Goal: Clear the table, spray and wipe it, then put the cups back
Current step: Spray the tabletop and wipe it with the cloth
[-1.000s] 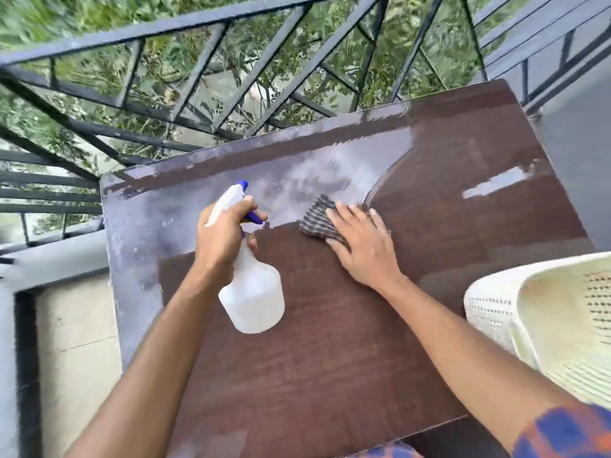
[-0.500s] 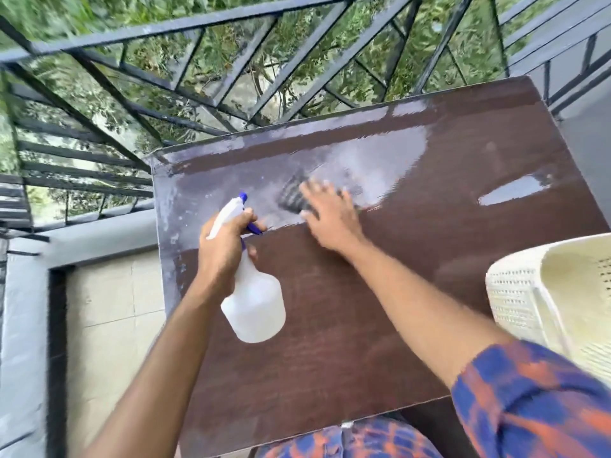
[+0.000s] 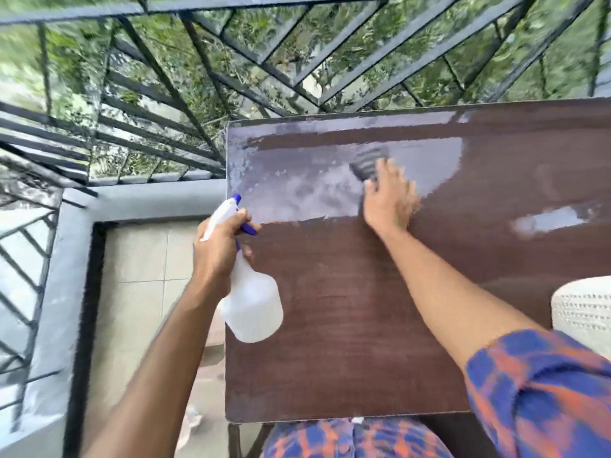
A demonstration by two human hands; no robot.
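Nearest, at lower right, a blue-and-orange checked sleeve [image 3: 542, 385] on the right arm. Just beyond, the near edge of a dark brown wood-grain bench [image 3: 347, 342]. At its left edge, held above the surface, a white spray bottle [image 3: 253, 309] with blue trigger and blue nozzle tip, pointing far and left. Left hand [image 3: 220, 249] wrapped round the bottle's neck, fingers curled over the trigger. At the right edge, part of a white perforated basket [image 3: 582, 312]. Farther across the bench, right hand [image 3: 390, 200], blurred, fingers stretched flat, pressing on a dark striped cloth [image 3: 367, 165] that pokes out past the fingertips on the far side. Around and left of the cloth, a pale wet film [image 3: 297, 183] over the far left part of the bench. A smaller wet streak [image 3: 545, 221] to the right. Left of the bench, pale floor tiles [image 3: 142, 259]. Beyond all, a black metal railing [image 3: 198, 94] with green foliage [image 3: 271, 34] behind.
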